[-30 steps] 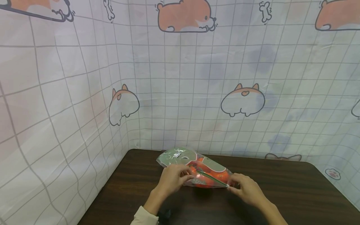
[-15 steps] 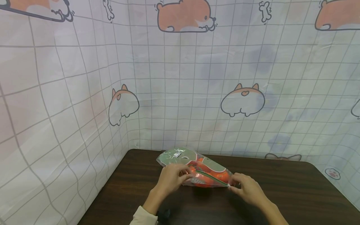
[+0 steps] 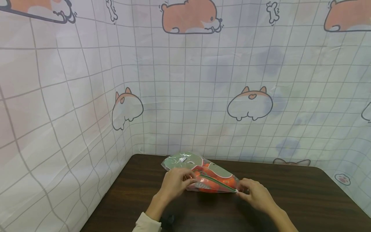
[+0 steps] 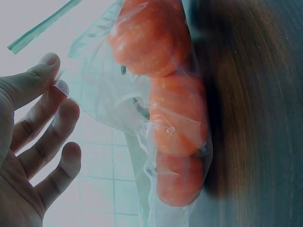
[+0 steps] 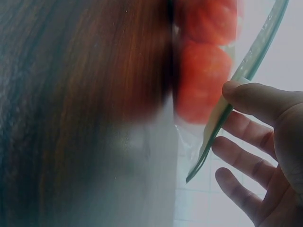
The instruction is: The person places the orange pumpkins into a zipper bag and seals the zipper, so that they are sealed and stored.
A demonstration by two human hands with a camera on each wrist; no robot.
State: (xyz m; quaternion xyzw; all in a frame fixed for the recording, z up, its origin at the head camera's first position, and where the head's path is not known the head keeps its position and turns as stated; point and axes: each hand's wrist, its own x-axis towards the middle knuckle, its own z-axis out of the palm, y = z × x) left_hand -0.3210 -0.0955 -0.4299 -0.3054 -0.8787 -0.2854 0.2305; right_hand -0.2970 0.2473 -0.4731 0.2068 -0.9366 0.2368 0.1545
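A clear plastic zip bag [image 3: 223, 171] with green printed panels lies on the table, holding several round orange-red fruits [image 4: 177, 116] whose exact kind I cannot tell. A green zip strip [image 3: 218, 182] runs along its near side. My left hand [image 3: 175, 183] pinches the bag's clear plastic edge between thumb and index finger, its other fingers loosely bent in the left wrist view. At the strip's right end, my right hand [image 3: 256, 194] pinches the zip with the thumb [image 5: 258, 99] on top. A small pale piece shows at that thumb tip, perhaps the slider.
The dark wood-grain table [image 3: 290, 193] reaches back to a grid-patterned cloth wall [image 3: 185, 112] with cartoon dogs. Another cloth side [image 3: 72, 106] stands close along the table's left edge. A small dark object [image 3: 168, 221] sits beside my left sleeve.
My left hand has shifted slightly left and away from me, and a longer stretch of the green strip now shows. My right hand has barely moved at the strip's right end.
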